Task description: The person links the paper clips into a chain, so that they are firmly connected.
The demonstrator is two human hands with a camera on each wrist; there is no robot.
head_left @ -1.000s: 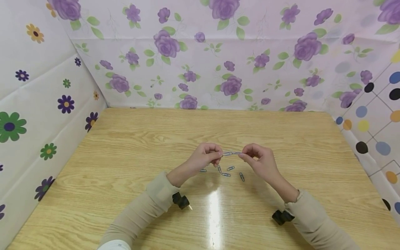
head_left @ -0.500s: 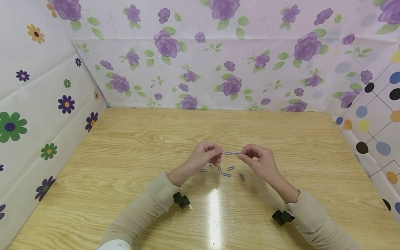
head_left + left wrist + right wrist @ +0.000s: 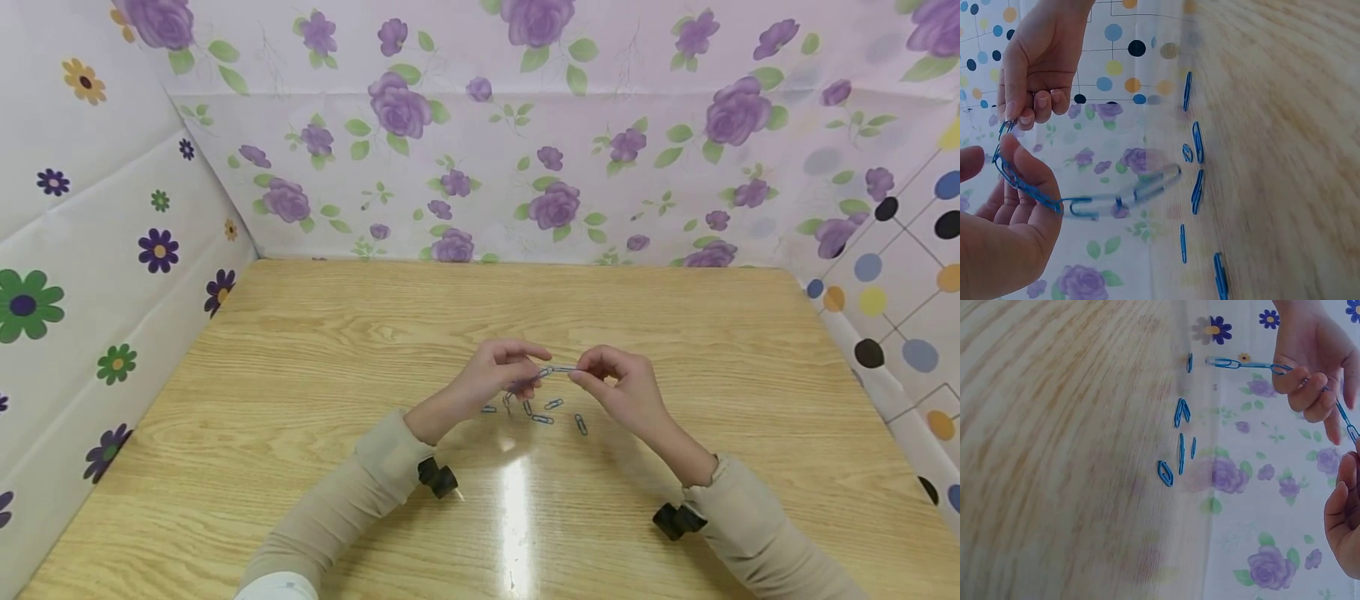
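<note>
In the head view, my right hand point(image 3: 626, 385) pinches one end of a chain of blue paper clips point(image 3: 564, 368) between thumb and index finger. My left hand point(image 3: 501, 368) is at the chain's other side, its index finger stretched out and its thumb apart from it. Across the lower fingers of that hand the chain point(image 3: 1034, 193) lies draped, as the left wrist view shows. Its free end hangs down past the hand, blurred. Below the hands, several loose blue paper clips point(image 3: 543, 420) lie on the table, one partly behind the left hand.
The wood-grain table point(image 3: 300, 375) runs back to a cloth wall with purple flowers point(image 3: 555, 204). A flowered cloth point(image 3: 112, 275) stands at the left and a dotted cloth point(image 3: 900, 333) at the right. Each wrist wears a small black camera point(image 3: 678, 522).
My left thumb and index finger have parted from their pinch, and the index finger has stretched out. The chain now slopes down into the left hand, its tail hanging below. The right hand has barely moved.
</note>
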